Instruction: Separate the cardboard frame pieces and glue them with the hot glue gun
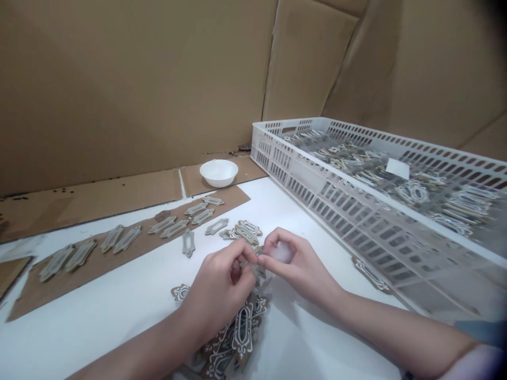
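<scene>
My left hand [227, 279] is closed, its thumb and fingers pinching a small grey ornate plate [259, 270], partly hidden by the fingers. Facing it, my right hand [301, 261] is closed too, thumb tip at the edge of that plate. A whitish translucent wad [282, 252] shows inside the curl of my right fingers; its kind is unclear. Below my left hand lies a heap of oblong brown plates [243, 330] with white scrollwork and a long central opening. Just beyond the hands is a smaller pile of similar plates [249, 229].
A white perforated plastic crate [317, 177] full of such plates stands on the right, with one plate [371, 274] beside it. On the left, several grey plates [127, 238] rest along a cardboard strip [35, 298]. A white bowl [219, 174] sits near the cardboard wall [134, 79].
</scene>
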Action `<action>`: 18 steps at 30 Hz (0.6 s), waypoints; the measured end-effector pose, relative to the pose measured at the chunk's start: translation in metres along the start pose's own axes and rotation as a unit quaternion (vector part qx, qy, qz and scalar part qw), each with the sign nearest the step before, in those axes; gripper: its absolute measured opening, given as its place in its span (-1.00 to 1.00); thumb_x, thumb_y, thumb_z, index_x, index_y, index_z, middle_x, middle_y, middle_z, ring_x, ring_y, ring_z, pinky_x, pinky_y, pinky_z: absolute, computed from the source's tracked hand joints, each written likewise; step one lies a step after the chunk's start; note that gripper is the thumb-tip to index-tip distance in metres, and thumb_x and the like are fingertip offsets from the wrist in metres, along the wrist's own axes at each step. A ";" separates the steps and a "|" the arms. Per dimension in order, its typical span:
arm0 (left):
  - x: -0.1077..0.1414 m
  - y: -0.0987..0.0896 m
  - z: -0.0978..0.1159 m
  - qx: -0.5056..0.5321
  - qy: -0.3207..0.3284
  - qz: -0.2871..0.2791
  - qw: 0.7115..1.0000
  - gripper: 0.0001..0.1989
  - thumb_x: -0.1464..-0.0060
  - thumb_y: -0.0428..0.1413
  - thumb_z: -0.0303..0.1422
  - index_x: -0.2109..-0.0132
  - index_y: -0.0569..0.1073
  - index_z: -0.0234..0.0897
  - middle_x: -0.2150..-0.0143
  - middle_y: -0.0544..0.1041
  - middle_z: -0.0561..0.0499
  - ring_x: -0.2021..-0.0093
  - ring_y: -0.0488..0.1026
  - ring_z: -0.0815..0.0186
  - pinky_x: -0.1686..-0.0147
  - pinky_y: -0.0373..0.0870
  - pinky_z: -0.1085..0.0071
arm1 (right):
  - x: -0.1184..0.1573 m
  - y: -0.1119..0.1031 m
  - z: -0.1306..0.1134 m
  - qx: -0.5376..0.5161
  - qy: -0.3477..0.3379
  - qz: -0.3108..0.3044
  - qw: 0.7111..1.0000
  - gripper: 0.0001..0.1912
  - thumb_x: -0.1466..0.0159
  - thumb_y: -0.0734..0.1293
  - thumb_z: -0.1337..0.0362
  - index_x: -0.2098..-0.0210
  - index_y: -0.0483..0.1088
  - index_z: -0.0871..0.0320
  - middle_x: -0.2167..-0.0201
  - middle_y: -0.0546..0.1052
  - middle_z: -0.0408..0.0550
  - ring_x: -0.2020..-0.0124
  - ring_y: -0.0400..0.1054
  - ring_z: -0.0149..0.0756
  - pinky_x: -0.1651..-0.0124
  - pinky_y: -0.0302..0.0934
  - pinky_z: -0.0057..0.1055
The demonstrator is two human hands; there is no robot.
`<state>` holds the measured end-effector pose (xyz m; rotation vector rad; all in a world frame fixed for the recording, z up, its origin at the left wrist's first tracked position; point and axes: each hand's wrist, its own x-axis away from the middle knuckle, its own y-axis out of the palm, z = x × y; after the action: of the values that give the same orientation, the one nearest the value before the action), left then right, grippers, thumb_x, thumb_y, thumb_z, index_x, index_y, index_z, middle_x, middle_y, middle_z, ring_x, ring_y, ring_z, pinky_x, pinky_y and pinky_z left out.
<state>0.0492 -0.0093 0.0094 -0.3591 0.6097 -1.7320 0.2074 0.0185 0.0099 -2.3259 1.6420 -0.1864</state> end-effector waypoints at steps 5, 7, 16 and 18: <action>0.002 0.004 0.002 0.017 0.001 -0.004 1.000 -0.95 0.00 -0.10 -0.43 0.36 0.23 -0.21 0.63 0.14 0.19 0.63 0.07 0.49 0.63 0.05 0.55 | 0.003 0.002 -0.001 0.011 -0.005 0.032 0.999 -0.89 -0.04 0.30 0.33 0.53 0.24 0.14 0.57 0.33 -0.20 0.52 0.17 -0.44 0.48 0.03 -0.51; 0.003 0.005 0.002 0.017 0.004 0.000 1.000 -0.97 -0.01 -0.09 -0.40 0.37 0.23 -0.22 0.63 0.15 0.18 0.63 0.08 0.49 0.63 0.04 0.54 | 0.003 0.003 0.000 0.016 -0.012 0.039 0.999 -0.89 -0.04 0.30 0.34 0.54 0.24 0.14 0.57 0.34 -0.20 0.51 0.19 -0.43 0.46 0.04 -0.50; 0.001 0.004 -0.002 0.043 -0.033 0.021 0.998 -0.94 0.06 -0.08 -0.48 0.42 0.22 -0.22 0.64 0.13 0.19 0.63 0.09 0.49 0.63 0.04 0.54 | 0.002 0.004 0.001 -0.010 -0.010 0.027 1.000 -0.87 -0.05 0.31 0.27 0.51 0.24 0.14 0.54 0.39 -0.18 0.49 0.22 -0.41 0.44 0.07 -0.48; 0.000 0.003 -0.003 0.057 -0.039 0.029 0.997 -0.93 0.06 -0.08 -0.49 0.42 0.22 -0.22 0.63 0.14 0.18 0.62 0.10 0.49 0.62 0.06 0.55 | 0.000 0.001 0.000 0.004 -0.015 0.044 0.999 -0.85 -0.05 0.32 0.27 0.52 0.23 0.14 0.55 0.37 -0.19 0.49 0.22 -0.42 0.41 0.07 -0.47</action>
<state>0.0498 -0.0092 0.0054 -0.3245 0.4579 -1.6814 0.2067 0.0181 0.0092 -2.2350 1.7217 -0.1382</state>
